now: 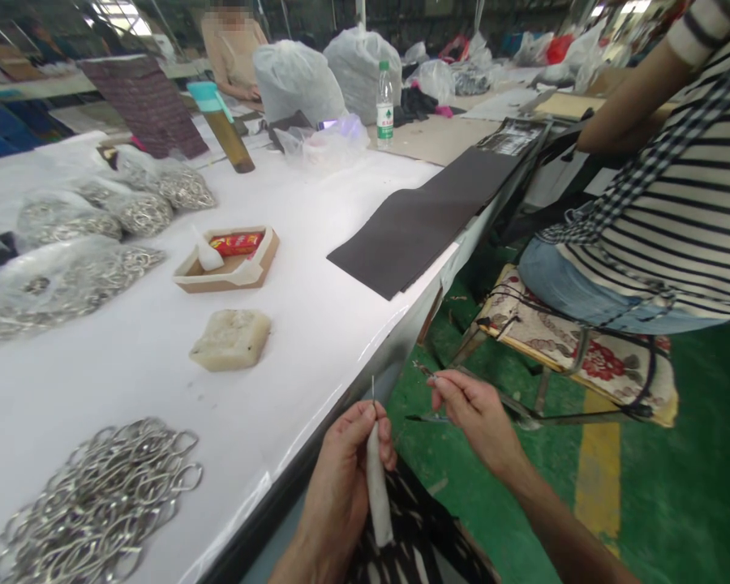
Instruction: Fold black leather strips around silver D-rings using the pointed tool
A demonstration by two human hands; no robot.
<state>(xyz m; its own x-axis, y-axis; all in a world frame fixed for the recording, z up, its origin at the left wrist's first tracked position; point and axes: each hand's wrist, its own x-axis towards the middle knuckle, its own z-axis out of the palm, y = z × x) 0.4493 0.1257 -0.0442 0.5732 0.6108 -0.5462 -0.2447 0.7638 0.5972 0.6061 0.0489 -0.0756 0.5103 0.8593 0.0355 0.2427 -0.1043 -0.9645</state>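
My left hand (351,462) is closed around an awl-like tool (377,495) with a pale, wrapped-looking handle. Its thin metal point sticks up above my thumb. To the right, my right hand (471,410) pinches a small metal piece (424,370) between thumb and fingertips; its exact kind is too small to make out. The two hands are apart, just off the table's edge. On the white table (304,349) to the left lies a pile of silvery metal rings (109,503). A yellowish waxy block (231,339) sits beyond it.
A shallow cardboard box (225,280) holds a red packet. Plastic bags of metal rings (66,276) lie at left. Dark sheets (426,211) run along the table edge. A tumbler (222,122) and a bottle (385,109) stand farther back. At right, a person in stripes (681,203) sits on a padded chair.
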